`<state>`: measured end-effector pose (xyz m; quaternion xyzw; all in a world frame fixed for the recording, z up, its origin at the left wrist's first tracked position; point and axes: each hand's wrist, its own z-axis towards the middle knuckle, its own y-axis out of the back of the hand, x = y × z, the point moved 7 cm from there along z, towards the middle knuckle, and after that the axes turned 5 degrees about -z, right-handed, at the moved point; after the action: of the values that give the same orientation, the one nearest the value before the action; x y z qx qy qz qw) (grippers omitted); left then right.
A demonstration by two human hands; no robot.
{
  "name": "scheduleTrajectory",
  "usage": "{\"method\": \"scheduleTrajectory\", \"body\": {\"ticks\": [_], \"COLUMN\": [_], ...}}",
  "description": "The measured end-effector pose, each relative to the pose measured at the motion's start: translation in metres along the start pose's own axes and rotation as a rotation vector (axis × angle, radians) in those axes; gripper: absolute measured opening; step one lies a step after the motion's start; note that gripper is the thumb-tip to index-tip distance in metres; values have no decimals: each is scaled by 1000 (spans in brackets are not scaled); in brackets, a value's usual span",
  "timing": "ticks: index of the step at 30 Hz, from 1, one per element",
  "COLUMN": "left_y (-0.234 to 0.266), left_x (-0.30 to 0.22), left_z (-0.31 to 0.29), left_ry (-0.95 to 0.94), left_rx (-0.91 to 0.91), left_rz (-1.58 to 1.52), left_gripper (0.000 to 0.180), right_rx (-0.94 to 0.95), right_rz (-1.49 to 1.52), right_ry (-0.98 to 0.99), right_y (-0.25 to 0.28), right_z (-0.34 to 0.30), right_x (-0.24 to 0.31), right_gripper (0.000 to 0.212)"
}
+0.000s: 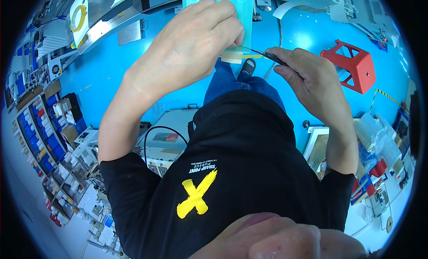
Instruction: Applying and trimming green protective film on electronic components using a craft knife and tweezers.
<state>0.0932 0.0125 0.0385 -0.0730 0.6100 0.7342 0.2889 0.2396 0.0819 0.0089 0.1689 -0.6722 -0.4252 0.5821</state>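
My right hand [307,76] is closed on a pair of dark tweezers [273,57], whose thin tips point left toward my other hand. At the upper middle, my left hand [200,36] has its fingers bent and drawn together close to those tips. What its fingertips pinch, if anything, is hidden behind the fingers. A translucent teal sheet [246,18] lies under and beyond the left hand. Below the left fingertips, a small beige strip [232,58] shows at the sheet's near edge.
A red plastic step stool [356,67] stands on the blue floor [298,29] at the right. A grey metal case [171,120] is at lower left, with a black cable over it. Shelves with blue bins [47,129] line the far left. Clear plastic bags [376,132] lie at right.
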Motion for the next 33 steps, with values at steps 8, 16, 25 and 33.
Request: {"method": "scheduleTrajectory", "body": {"ticks": [8,16,25,33], "left_y": [2,3,1,18], "left_x": [0,2,10,-9], "left_z": [-1,-2,-10,3], "left_ry": [-45,-54,-606,-292], "left_rx": [27,68,-326,-103], "left_rz": [27,24,-103,-110], "left_gripper": [19,17,6,5], "right_rx": [-22,-94,-147,-156], "right_rz": [-107,-152,-204,-242], "right_ry": [-9,15,23,-35], "right_y": [-4,-11,-18,-15], "right_z": [-8,-17,-15,-20], "right_x": [2,15,23,25], "right_gripper": [32,41,45,43]}}
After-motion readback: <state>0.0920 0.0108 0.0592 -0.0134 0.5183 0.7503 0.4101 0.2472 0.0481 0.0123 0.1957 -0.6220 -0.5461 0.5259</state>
